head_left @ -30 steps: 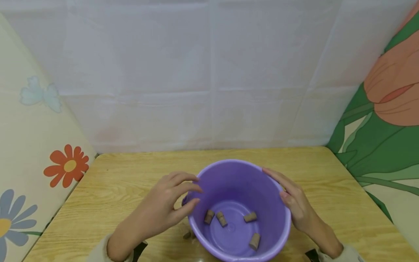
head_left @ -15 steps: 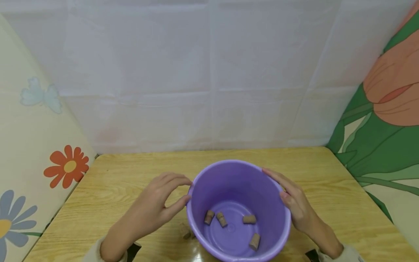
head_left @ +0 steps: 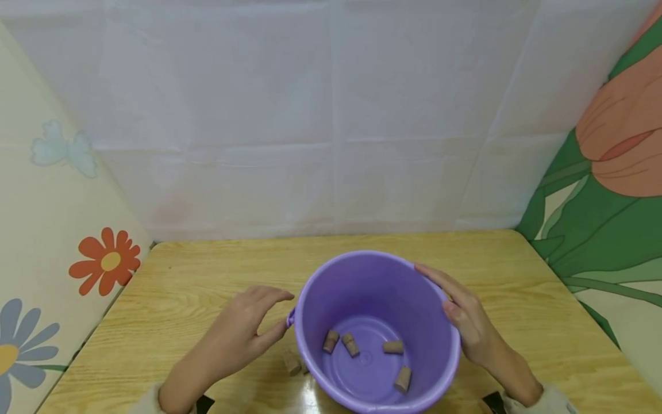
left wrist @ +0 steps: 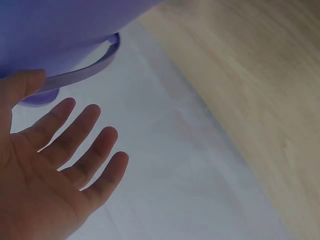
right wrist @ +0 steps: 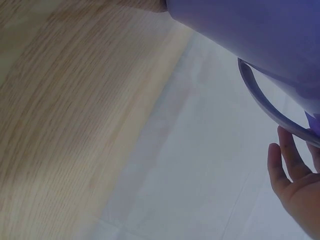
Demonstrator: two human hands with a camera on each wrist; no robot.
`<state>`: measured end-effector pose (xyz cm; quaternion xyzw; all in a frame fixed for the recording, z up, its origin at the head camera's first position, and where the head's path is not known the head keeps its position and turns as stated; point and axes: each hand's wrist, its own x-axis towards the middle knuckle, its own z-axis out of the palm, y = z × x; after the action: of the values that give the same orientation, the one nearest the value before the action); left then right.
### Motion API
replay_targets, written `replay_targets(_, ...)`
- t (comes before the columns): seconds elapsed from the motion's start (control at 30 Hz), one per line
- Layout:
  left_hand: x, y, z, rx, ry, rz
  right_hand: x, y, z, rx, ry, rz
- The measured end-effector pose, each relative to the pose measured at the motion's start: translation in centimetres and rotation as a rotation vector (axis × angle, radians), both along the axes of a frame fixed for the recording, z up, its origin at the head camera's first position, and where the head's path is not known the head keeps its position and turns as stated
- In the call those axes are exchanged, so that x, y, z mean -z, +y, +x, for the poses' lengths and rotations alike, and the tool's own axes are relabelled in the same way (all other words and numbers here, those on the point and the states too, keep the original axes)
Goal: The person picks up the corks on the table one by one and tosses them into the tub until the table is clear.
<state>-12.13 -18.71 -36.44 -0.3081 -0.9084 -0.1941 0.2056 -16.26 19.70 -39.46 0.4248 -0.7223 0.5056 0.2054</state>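
Observation:
A purple bucket (head_left: 362, 282) stands at the table's front with its mouth towards the head view; several brown corks (head_left: 350, 345) lie scattered on its floor. Beside its left wall, the left hand (head_left: 233, 333) has its thumb near the handle joint. In the left wrist view that hand (left wrist: 55, 165) has spread fingers, its thumb over the handle (left wrist: 80, 75); contact is unclear. The right hand (head_left: 476, 328) rests on the right rim with fingers extended. In the right wrist view, this hand (right wrist: 300, 185) has fingertips by the handle (right wrist: 275, 115).
More corks (head_left: 292, 363) lie on the wooden table (head_left: 207, 270) just left of the bucket, partly hidden by it. A white sheet (head_left: 258, 115) hangs behind the table, with flower-patterned panels (head_left: 610, 247) at both sides.
The left hand has moved left and down, from over the bucket's left rim to outside it. One cork inside has shifted slightly left. The right hand has stayed at the rim.

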Motion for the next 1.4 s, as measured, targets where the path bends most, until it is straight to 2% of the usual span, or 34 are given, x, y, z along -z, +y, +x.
replay_targets(0.2, 2.0, -0.4, 0.1, -0.041, -0.043, -0.033, 0.0, 0.0, 0.0, 0.001, -0.008, 0.001)
replay_targets(0.37, 3.3, -0.6, 0.3, -0.071, -0.108, -0.082, 0.0, 0.0, 0.0, 0.011, -0.002, 0.004)
replay_targets(0.63, 4.4, -0.8, 0.8, -0.089, -0.272, -0.147, -0.1, 0.0, 0.0, -0.001, -0.006, 0.0)
replay_targets(0.73, 4.7, -0.8, 0.9, -0.088, -0.31, -0.157, -0.1, 0.0, 0.0, 0.003, -0.01, 0.004)
replay_targets(1.0, 5.1, -0.7, 1.1, -0.069, -0.36, -0.16, -0.1, 0.0, 0.0, -0.006, -0.008, 0.005)
replay_targets(1.2, 5.7, -0.5, 1.1, -0.041, -0.341, -0.18, -0.1, 0.1, -0.1, -0.012, -0.008, 0.004)
replay_targets(1.4, 6.1, -0.4, 1.0, -0.052, -0.327, -0.193, -0.1, 0.0, 0.0, 0.004, -0.009, 0.014)
